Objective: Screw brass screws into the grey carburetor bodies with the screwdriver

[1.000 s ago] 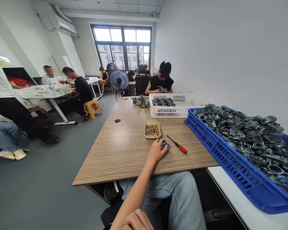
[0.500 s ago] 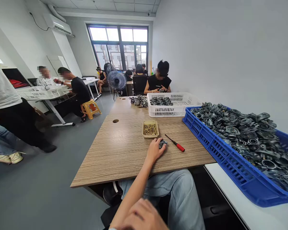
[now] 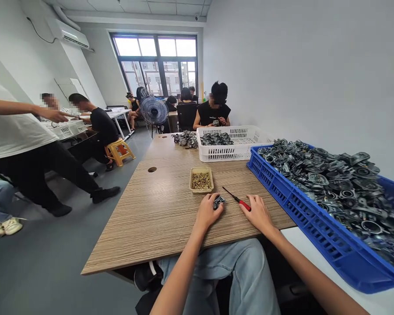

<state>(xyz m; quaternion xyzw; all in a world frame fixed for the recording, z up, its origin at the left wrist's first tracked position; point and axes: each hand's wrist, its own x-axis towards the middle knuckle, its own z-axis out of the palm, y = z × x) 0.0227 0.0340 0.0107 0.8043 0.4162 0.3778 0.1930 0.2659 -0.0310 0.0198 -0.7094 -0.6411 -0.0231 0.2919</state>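
My left hand [image 3: 209, 211] is closed around a small grey metal part [image 3: 219, 201] on the wood-grain table [image 3: 151, 210]. To its right, my right hand [image 3: 258, 212] lies at the red handle of a screwdriver [image 3: 244, 205], thumb and fingers apart around the handle's end. The screwdriver's dark shaft points away to the upper left. Just beyond my left hand stands a small beige tray [image 3: 191, 190] of brass-coloured screws.
A blue crate [image 3: 302, 221] heaped with dark metal parts stands at the right. Behind are a white crate [image 3: 223, 154] and a pile of parts [image 3: 185, 138]. A person [image 3: 213, 111] sits at the far end; another [image 3: 22, 144] walks at the left.
My right hand has moved from near my lap up to the screwdriver handle. My left hand still holds the metal part. The person at the left has stepped to the right with an arm stretched out.
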